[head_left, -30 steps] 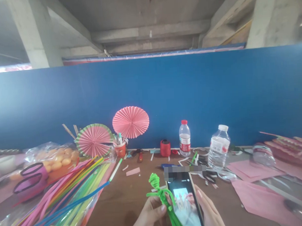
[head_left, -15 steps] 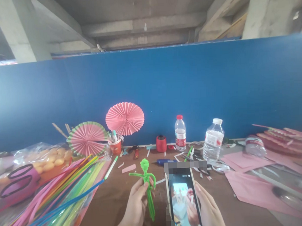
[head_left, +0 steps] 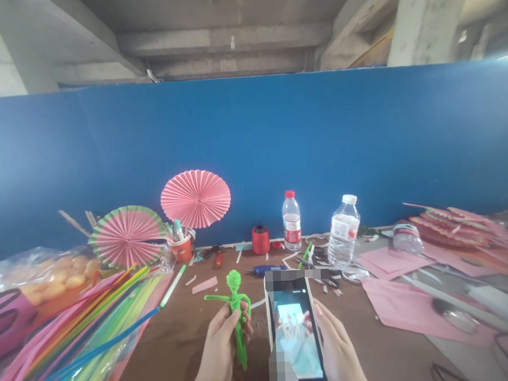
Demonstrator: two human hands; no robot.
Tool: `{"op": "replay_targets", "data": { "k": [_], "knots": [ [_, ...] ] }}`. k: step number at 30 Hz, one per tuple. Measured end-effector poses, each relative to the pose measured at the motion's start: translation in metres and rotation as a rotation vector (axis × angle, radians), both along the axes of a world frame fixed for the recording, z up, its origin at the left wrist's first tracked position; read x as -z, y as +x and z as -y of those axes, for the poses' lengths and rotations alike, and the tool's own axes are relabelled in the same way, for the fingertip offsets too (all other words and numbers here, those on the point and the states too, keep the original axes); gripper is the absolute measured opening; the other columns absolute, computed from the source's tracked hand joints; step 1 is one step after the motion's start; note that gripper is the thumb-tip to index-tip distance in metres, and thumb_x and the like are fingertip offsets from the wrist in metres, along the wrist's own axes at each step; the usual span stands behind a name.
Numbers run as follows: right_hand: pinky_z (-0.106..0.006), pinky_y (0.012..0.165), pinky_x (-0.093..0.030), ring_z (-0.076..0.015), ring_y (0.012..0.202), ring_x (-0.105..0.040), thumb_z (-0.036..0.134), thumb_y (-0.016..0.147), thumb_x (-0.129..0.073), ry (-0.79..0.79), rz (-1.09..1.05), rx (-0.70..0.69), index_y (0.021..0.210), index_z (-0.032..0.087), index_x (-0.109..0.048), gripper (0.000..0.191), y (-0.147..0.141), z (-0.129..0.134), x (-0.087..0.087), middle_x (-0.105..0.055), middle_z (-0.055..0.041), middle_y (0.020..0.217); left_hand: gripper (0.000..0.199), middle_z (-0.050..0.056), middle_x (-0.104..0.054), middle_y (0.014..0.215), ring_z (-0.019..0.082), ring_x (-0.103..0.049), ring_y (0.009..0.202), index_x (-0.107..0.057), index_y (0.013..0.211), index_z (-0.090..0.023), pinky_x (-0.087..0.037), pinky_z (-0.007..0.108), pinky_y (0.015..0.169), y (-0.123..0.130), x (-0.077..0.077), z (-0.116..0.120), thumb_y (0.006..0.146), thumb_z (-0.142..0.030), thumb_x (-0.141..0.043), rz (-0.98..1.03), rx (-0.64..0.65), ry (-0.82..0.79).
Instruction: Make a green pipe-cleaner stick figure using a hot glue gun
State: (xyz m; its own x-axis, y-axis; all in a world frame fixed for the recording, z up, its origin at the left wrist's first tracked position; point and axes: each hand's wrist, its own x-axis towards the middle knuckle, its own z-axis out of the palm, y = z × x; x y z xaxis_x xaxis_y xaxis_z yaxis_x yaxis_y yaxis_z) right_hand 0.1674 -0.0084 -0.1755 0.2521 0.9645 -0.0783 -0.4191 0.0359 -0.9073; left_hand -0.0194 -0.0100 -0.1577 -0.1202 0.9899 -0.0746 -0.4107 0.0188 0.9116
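Pinched between the thumb and fingers of my left hand (head_left: 221, 341) is a green pipe-cleaner figure (head_left: 234, 292). It stands upright, with a round coiled head, one arm stretched to the left and the other bent down on the right. My right hand (head_left: 339, 344) grips a phone (head_left: 297, 337) by its right edge. The lit screen shows a picture with pale shapes on a light blue ground. Blurred squares cover the phone's top and left edges. Figure and phone are side by side above the brown table (head_left: 177, 351), not touching.
Colourful pipe cleaners (head_left: 96, 332) and a bag of orange balls (head_left: 59, 277) lie left. Paper fans (head_left: 195, 198), an orange cup (head_left: 181, 250), a red spool (head_left: 260, 241), a blue tool (head_left: 268, 269) and bottles (head_left: 343, 231) stand or lie behind. Pink paper (head_left: 414, 307) covers the right.
The view has turned slightly right, so things sit further left in it. On the phone screen the picture has changed. Both hands keep their hold.
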Motion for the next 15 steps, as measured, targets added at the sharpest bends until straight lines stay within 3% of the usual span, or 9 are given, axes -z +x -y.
{"op": "replay_targets", "data": {
  "k": [5, 12, 15],
  "knots": [
    [-0.025, 0.068, -0.05, -0.0219, 0.085, -0.061, 0.05, 0.064, -0.062, 0.051, 0.048, 0.004, 0.089, 0.018, -0.067, 0.041, 0.001, 0.001, -0.001, -0.069, -0.003, 0.087, 0.024, 0.002, -0.057, 0.066, 0.012, -0.052, 0.057, -0.064, 0.09, -0.016, -0.04, 0.022, 0.053, 0.001, 0.001, 0.0, 0.071, -0.03, -0.061, -0.006, -0.004, -0.016],
    [-0.024, 0.061, -0.05, -0.0213, 0.078, -0.062, 0.049, 0.06, -0.066, -0.034, -0.032, 0.058, 0.087, 0.018, -0.066, 0.042, -0.002, 0.005, -0.01, -0.069, -0.0037, 0.082, 0.024, 0.002, -0.057, 0.066, 0.012, -0.052, 0.057, -0.064, 0.09, -0.014, -0.04, 0.022, 0.052, 0.002, 0.001, 0.001, 0.072, -0.03, -0.06, -0.038, 0.013, 0.01],
    [-0.024, 0.059, -0.051, -0.0213, 0.078, -0.063, 0.048, 0.061, -0.065, -0.031, -0.038, 0.012, 0.088, 0.018, -0.066, 0.04, -0.002, 0.005, -0.01, -0.069, -0.0034, 0.081, 0.022, 0.002, -0.058, 0.067, 0.012, -0.052, 0.057, -0.064, 0.089, -0.015, -0.039, 0.022, 0.052, 0.002, 0.0, 0.002, 0.073, -0.03, -0.059, -0.034, 0.025, 0.001]
  ]
}}
